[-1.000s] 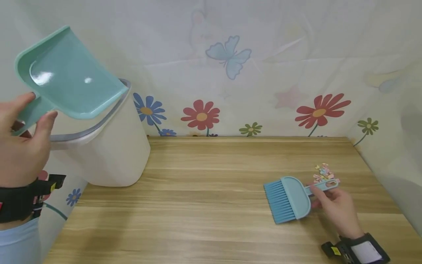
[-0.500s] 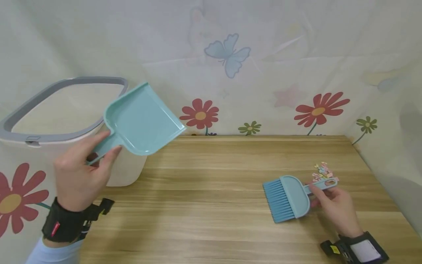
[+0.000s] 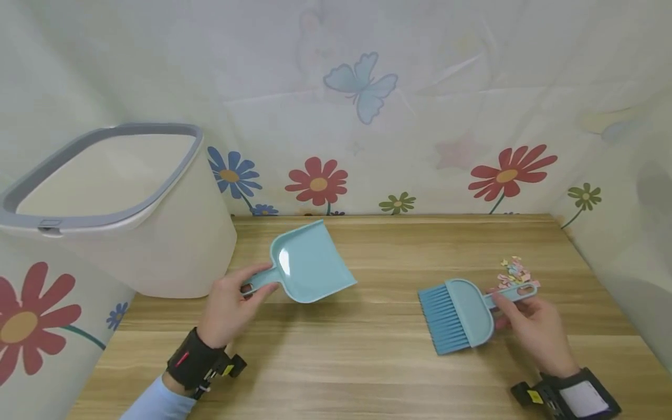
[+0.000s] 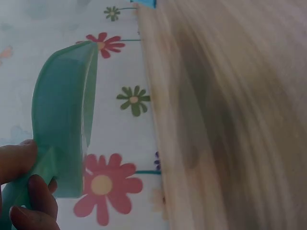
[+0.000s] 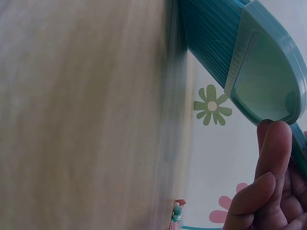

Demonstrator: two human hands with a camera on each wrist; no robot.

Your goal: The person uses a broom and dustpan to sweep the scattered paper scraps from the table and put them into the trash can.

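Observation:
My left hand (image 3: pixel 231 309) grips the short handle of a light blue dustpan (image 3: pixel 312 262), whose wide lip points right. In the left wrist view the dustpan (image 4: pixel 60 120) is seen edge-on, held above the wooden surface. On the right, my right hand (image 3: pixel 538 332) pinches the handle of a blue hand brush (image 3: pixel 472 315), its bristles pointing left. The right wrist view shows the brush (image 5: pixel 266 72) with its bristle tips close to the surface; fingers lie under the handle. Just behind the brush handle is a small heap of pastel paper scraps (image 3: pixel 514 273).
A tall white bin (image 3: pixel 173 245) with a grey rim stands at the left, its top uncovered. The wooden table (image 3: pixel 367 361) reaches back to a curtain (image 3: pixel 420 116) printed with flowers and a butterfly, which also borders the right side.
My left hand has brought the dustpan from over the bin rightward and down to above the table. The right hand, brush and paper scraps have stayed in place.

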